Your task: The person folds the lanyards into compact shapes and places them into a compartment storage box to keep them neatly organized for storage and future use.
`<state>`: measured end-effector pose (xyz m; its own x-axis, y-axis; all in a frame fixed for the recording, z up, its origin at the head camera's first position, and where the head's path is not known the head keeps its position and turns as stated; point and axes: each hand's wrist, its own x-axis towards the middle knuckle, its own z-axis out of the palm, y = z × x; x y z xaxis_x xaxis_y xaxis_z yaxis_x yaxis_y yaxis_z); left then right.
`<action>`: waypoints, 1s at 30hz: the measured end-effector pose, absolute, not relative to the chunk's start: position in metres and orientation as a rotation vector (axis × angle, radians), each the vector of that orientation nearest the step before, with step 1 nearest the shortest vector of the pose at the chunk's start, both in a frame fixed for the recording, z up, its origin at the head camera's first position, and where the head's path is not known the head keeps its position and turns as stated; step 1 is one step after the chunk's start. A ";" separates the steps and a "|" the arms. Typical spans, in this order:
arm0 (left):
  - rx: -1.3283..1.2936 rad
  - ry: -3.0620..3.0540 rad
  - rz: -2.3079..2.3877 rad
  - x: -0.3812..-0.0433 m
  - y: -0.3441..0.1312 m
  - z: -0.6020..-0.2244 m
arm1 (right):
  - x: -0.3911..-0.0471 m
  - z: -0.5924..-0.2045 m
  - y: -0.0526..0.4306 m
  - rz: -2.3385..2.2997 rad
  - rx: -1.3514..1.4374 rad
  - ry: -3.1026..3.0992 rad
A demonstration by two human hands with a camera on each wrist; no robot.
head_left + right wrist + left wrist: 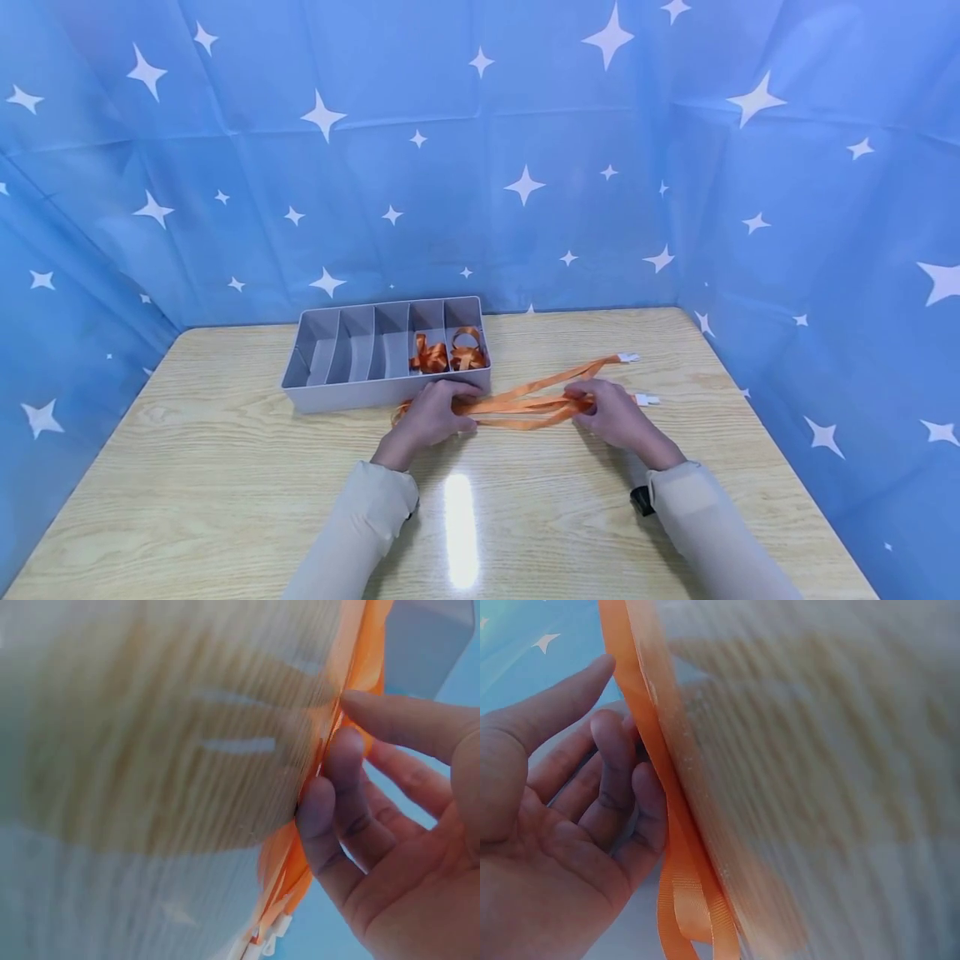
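Note:
Several orange lanyards [536,406] lie stretched out along the tabletop, with white plastic clips [647,400] at their right ends. My left hand [435,410] holds the bunched straps close to the front wall of the grey box. In the left wrist view the orange strap [649,705] runs past the thumb tip and curled fingers. My right hand [611,410] grips the straps near the clips. The right wrist view shows its thumb and curled fingers against the gathered orange straps [289,851]; part of the hold is hidden.
A grey divided box [360,395] stands behind the left hand. Coiled orange lanyards [431,357] sit in its two rightmost compartments. The wooden table [225,483] meets a blue star-patterned curtain [465,167] at the back and sides.

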<state>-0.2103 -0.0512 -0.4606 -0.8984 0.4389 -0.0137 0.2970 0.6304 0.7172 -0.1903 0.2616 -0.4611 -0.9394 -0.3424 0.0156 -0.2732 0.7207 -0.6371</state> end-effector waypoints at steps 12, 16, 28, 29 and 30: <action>0.650 2.638 1.042 -0.207 -0.048 -0.458 | -0.187 -0.459 0.257 -0.913 -0.490 2.863; 0.677 2.653 1.027 -0.208 -0.047 -0.460 | -0.186 -0.458 0.256 -0.912 -0.499 2.866; 0.668 2.654 1.047 -0.209 -0.047 -0.461 | -0.184 -0.456 0.255 -0.960 -0.512 2.828; 0.666 2.652 1.053 -0.209 -0.047 -0.461 | -0.184 -0.455 0.255 -0.974 -0.507 2.818; 0.667 2.653 1.054 -0.209 -0.048 -0.461 | -0.184 -0.455 0.255 -0.981 -0.517 2.808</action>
<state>-0.2095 -0.0477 -0.4608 -0.8756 0.4823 -0.0269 0.3322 0.6418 0.6912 -0.1838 0.2552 -0.4547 -0.9340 -0.3574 -0.0028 -0.2778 0.7310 -0.6232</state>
